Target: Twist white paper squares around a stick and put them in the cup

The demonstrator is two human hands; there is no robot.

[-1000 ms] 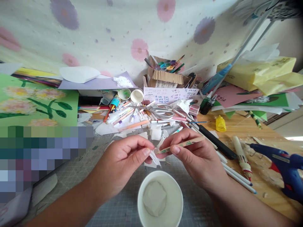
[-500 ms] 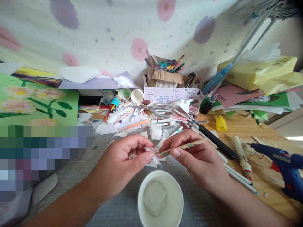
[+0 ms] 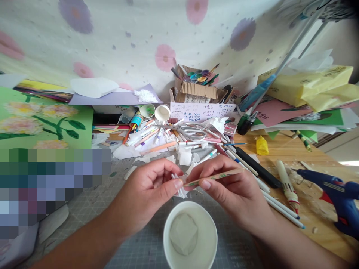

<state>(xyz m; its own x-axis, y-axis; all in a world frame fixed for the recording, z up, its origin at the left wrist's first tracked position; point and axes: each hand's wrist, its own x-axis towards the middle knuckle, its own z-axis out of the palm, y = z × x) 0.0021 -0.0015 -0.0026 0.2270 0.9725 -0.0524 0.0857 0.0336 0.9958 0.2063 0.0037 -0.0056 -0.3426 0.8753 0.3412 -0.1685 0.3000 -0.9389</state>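
Thumb and fingers of my left hand (image 3: 153, 190) pinch a small bunch of white paper strips (image 3: 181, 191). My right hand (image 3: 228, 186) grips a flat wooden craft stick (image 3: 217, 177) with green marks on it. The stick's left end meets the paper strips between the two hands; whether it presses into them I cannot tell. Just below the hands stands a white paper cup (image 3: 215, 239), with a pale angular piece of paper (image 3: 183, 233) at its bottom.
A grey cutting mat (image 3: 134, 243) lies beneath. Behind the hands are scissors (image 3: 193, 131), markers and paper scraps (image 3: 185, 157). To the right lie a blue glue gun (image 3: 333, 190), a yellow bottle (image 3: 261, 146) and several pens. A cardboard box (image 3: 196, 91) stands at the back.
The stick in my right hand has tilted slightly and moved a little left against the paper strips. The strips have shifted slightly in my left fingers. The cup has stayed put.
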